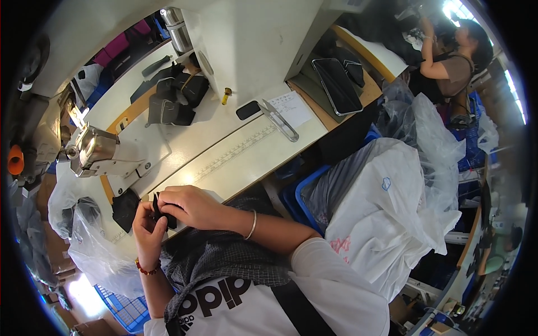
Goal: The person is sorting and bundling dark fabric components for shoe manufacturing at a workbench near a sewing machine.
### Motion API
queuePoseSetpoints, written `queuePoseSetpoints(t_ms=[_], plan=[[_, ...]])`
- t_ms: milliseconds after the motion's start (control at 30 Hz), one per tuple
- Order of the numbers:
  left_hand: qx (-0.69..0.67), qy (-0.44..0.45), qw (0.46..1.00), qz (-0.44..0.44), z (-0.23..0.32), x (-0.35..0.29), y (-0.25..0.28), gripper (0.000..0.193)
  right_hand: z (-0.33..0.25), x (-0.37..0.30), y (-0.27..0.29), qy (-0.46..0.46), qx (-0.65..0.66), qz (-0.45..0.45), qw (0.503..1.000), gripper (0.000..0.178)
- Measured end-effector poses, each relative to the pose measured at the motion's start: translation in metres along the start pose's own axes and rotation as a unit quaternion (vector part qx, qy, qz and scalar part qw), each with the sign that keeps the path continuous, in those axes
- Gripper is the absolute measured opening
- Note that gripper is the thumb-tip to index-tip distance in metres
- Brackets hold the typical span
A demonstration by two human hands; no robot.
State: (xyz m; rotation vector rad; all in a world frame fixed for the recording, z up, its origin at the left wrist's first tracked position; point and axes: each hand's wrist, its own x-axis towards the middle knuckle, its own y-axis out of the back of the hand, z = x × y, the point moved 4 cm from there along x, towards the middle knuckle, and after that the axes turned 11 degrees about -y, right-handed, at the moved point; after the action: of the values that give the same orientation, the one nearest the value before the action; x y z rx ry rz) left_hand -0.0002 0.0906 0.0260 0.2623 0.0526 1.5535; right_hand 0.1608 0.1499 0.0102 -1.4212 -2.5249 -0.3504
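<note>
Close together at the table's near edge, my left hand [147, 231] and my right hand [189, 206] both pinch a small piece of black fabric [158, 208]. The fingers of each are closed on it, and they hide part of the piece. Another black fabric piece [125, 209] lies on the table just left of my left hand. Beyond my hands stands the metal head of a sewing machine [96, 150]. Stacked bundles of black fabric pieces [178, 96] rest farther back on the white tabletop [224, 147].
Tweezers [282, 122] lie across a paper note [291, 107], with a phone [337, 87] farther right. A large white sack [381, 207] and a blue crate [305, 193] stand at my right. Clear plastic bags [98, 252] hang at the left. Another person [448, 67] sits at the far right.
</note>
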Motion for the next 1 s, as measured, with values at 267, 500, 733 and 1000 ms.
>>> queuePoseSetpoints(t_ms=[267,500,733,1000], plan=[[-0.053,-0.014,0.998,0.038,-0.013,-0.004,-0.001,0.027,-0.004,-0.002,0.003,-0.004,-0.023,0.016,1.000,0.008],[-0.071,-0.031,0.996,0.035,-0.018,-0.007,0.004,0.031,-0.011,-0.002,0.001,-0.064,-0.026,-0.005,0.998,0.011],[-0.144,-0.006,0.989,0.013,-0.024,-0.006,0.008,0.033,-0.009,-0.002,-0.002,-0.027,-0.058,0.015,0.998,0.013],[-0.136,-0.009,0.990,0.026,-0.024,-0.005,0.006,0.025,-0.012,-0.004,-0.005,-0.026,-0.086,0.022,0.996,0.015]])
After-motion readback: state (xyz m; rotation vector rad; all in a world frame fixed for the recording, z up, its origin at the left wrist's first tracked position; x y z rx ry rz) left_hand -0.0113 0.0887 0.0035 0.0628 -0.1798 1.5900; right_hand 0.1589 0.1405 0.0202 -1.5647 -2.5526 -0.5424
